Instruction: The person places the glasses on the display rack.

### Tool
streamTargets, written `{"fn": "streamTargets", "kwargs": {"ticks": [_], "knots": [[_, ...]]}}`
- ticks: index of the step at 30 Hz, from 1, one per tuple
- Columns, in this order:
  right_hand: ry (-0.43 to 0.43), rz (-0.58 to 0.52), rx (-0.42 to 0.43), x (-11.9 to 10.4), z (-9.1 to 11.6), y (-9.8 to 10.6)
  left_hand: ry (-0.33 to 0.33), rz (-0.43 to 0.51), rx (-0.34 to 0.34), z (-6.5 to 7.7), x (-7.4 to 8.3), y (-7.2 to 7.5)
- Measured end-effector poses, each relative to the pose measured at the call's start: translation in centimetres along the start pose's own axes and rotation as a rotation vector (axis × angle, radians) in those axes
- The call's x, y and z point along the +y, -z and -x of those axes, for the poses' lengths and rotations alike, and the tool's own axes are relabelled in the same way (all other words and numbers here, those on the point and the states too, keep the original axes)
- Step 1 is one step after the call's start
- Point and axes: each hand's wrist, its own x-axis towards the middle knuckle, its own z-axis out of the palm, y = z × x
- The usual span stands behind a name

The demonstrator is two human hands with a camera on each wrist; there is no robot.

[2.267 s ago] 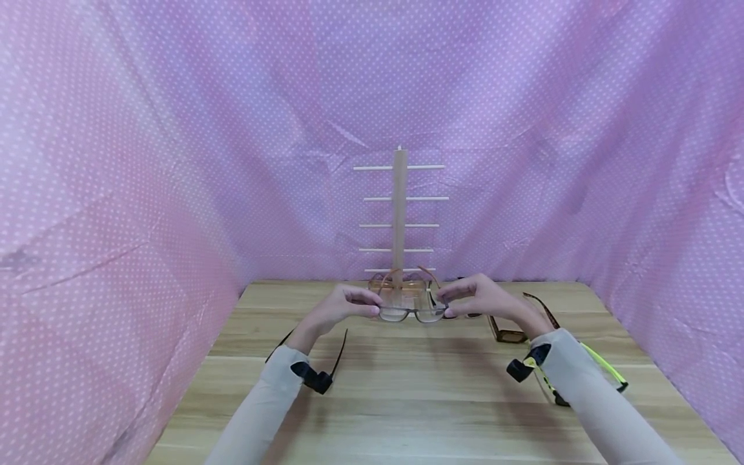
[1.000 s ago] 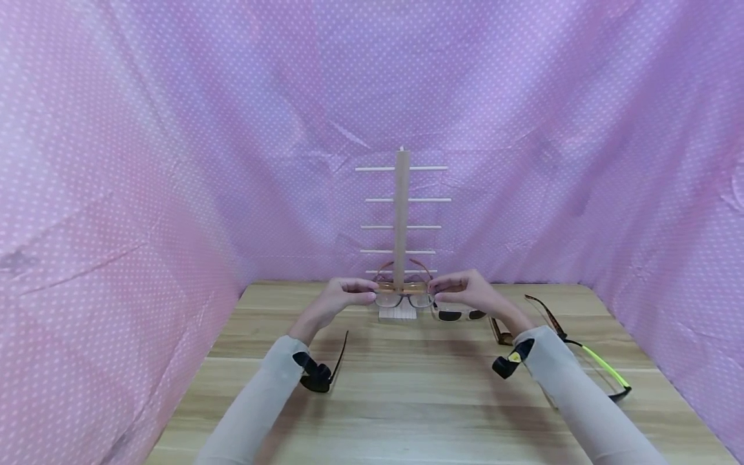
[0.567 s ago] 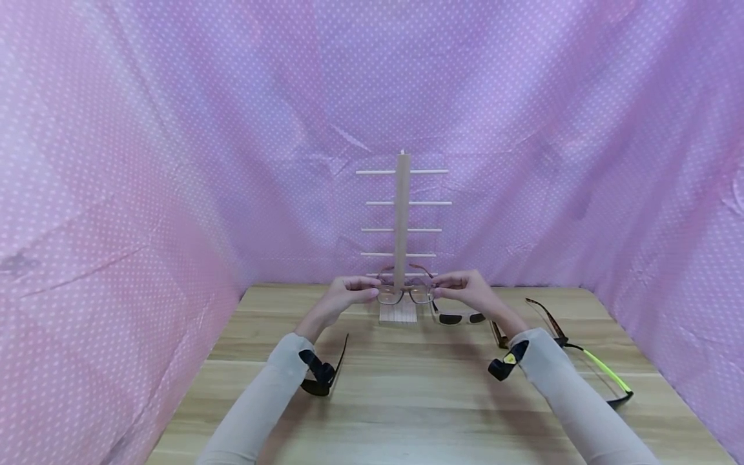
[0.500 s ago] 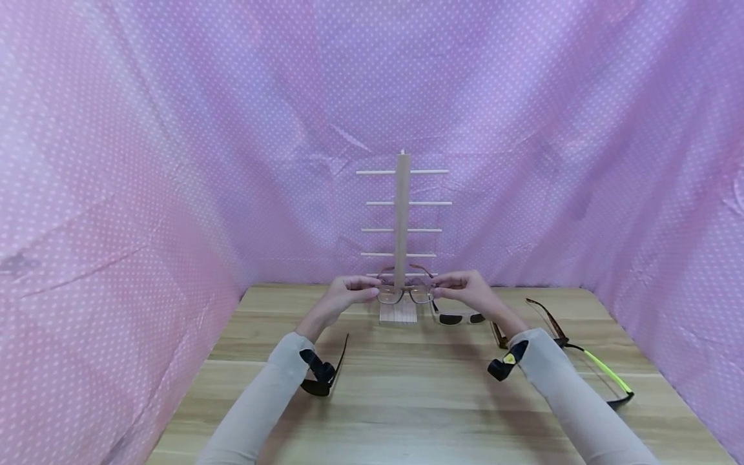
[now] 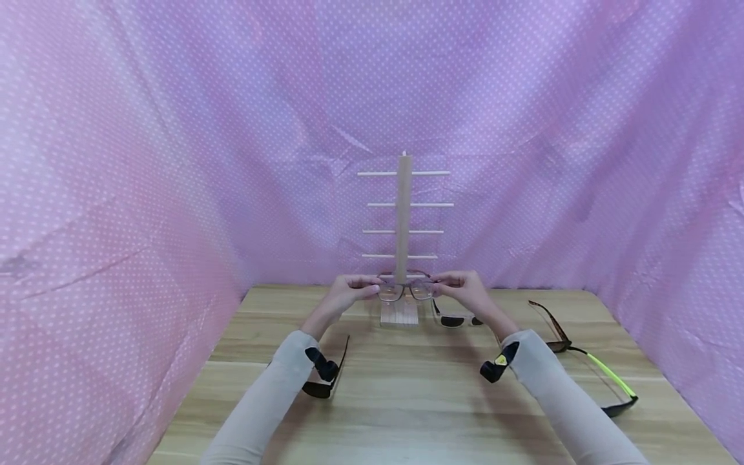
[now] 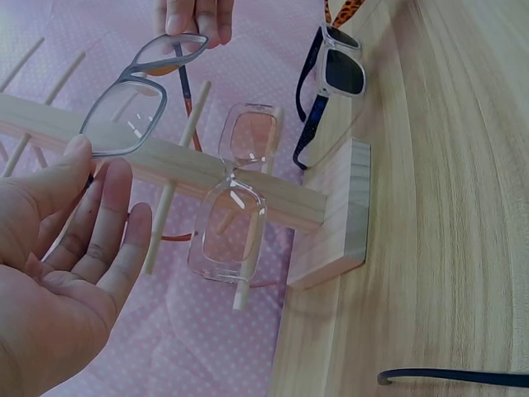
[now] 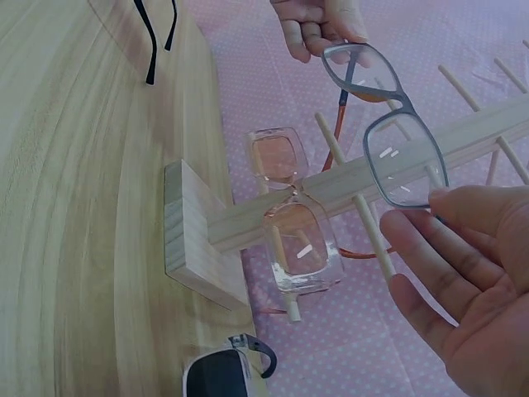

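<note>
My left hand (image 5: 345, 294) and right hand (image 5: 465, 290) each pinch one end of a pair of grey-framed eyeglasses (image 6: 131, 77) between thumb and fingers. The lenses face me, and the orange-tipped temples point back on either side of the post of a wooden eyewear stand (image 5: 403, 213). In both wrist views these glasses are beside a peg above the lowest one. Clear-framed glasses with pink-tinted lenses (image 7: 302, 194) hang at the lowest peg, close to the stand's base (image 7: 194, 240). In the head view they are mostly hidden behind the held pair.
White-framed sunglasses (image 5: 452, 321) lie right of the stand's base. Tortoiseshell glasses (image 5: 559, 345) and neon-green and black glasses (image 5: 610, 373) lie further right, partly behind my right arm. Dark glasses (image 5: 318, 389) lie by my left wrist. A pink dotted cloth (image 5: 290, 194) surrounds the wooden table (image 5: 407, 400).
Both hands have carried the grey glasses forward and slightly up, from in front of the stand to close against its post. Over the last half second they have moved only a little.
</note>
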Motion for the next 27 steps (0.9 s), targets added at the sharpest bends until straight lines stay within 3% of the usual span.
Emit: {"fn": "streamTargets", "kwargs": {"ticks": [9,16,20,27], "knots": [[-0.015,-0.032,0.037,0.6,-0.7,-1.1,0.03,-0.028,0.067,-0.8,-0.8,0.2],[-0.009,-0.028,0.069,1.3,-1.9,-1.6,0.003,-0.02,0.134,-1.5,-0.9,0.2],[-0.053,-0.047,0.111,1.3,-2.3,-2.0,-0.015,-0.021,0.17,-2.0,-1.1,0.0],[-0.069,-0.047,0.165,2.0,-2.7,-2.5,-0.034,-0.065,0.245,-2.7,-1.8,-0.4]]}}
